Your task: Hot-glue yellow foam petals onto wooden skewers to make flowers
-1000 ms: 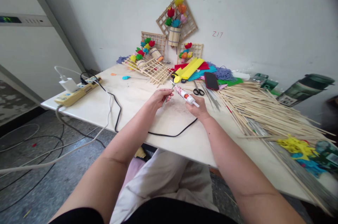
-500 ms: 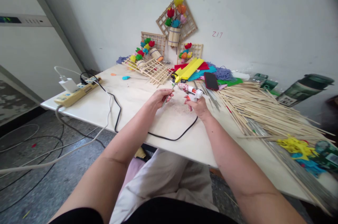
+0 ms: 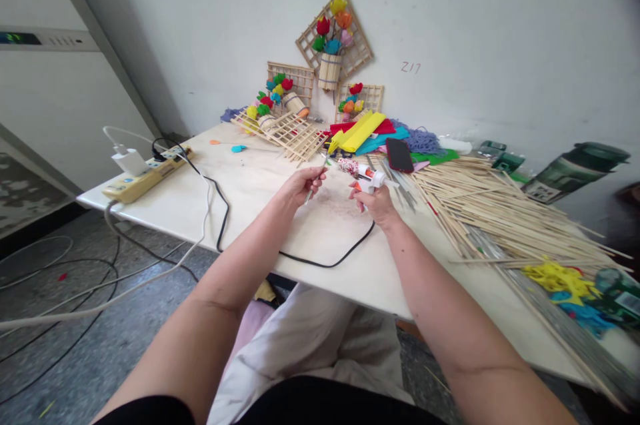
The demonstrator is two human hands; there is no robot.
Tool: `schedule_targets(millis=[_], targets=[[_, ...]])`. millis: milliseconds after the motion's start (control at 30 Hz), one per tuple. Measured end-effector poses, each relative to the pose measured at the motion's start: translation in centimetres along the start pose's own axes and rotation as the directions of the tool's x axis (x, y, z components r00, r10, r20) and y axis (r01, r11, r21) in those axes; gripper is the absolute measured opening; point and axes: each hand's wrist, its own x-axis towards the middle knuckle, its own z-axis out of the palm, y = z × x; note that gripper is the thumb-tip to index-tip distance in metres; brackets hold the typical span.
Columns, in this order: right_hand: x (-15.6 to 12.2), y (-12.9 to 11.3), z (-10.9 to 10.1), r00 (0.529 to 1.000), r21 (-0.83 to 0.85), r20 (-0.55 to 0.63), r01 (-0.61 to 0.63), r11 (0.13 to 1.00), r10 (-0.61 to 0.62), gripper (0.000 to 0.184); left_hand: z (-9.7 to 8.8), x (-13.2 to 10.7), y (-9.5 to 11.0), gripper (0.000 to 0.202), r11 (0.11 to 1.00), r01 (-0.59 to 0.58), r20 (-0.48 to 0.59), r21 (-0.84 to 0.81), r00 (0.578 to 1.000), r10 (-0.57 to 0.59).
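Observation:
My left hand (image 3: 305, 186) is closed, pinching a thin wire stem (image 3: 309, 196) that slants up and away over the table. A yellow paper tip (image 3: 334, 145) shows just beyond the stem's upper end; whether the two are joined is hard to tell against the yellow paper behind. In my right hand (image 3: 376, 203) is a white and orange hot glue gun (image 3: 373, 178), its nozzle side pointing left toward the stem. A patterned red and white piece (image 3: 348, 166) shows by the gun's front. The black cord (image 3: 325, 265) curves across the table below my hands.
Wooden lattices with paper flowers (image 3: 330, 45) stand against the wall. Behind my hands lie yellow crepe paper (image 3: 361, 131) and a phone (image 3: 399, 155). Many thin sticks (image 3: 500, 205) and a dark green bottle (image 3: 575, 171) are at right; a power strip (image 3: 145, 175) is at left.
The yellow tip has shifted slightly up and left, close to the yellow paper. My left hand has tilted a little; the glue gun has barely moved.

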Motion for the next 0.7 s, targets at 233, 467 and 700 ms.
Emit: schedule_targets(millis=[233,467,700], targets=[[-0.01,-0.02,-0.02,1.000,-0.016,-0.029,0.006,1.000,-0.007,0.025,-0.31,0.33,-0.20,0.009,0.997,-0.050,-0.018,0.053,0.999,0.051],[-0.03,0.06,0.03,1.000,-0.001,-0.012,0.019,1.000,-0.019,0.023,-0.84,0.98,-0.61,0.008,0.989,-0.085,-0.027,0.118,0.996,0.089],[-0.19,-0.17,0.15,1.000,-0.005,-0.006,-0.002,1.000,0.002,0.021,-0.75,0.91,-0.77,0.008,0.985,-0.098,-0.036,0.140,0.994,0.104]])
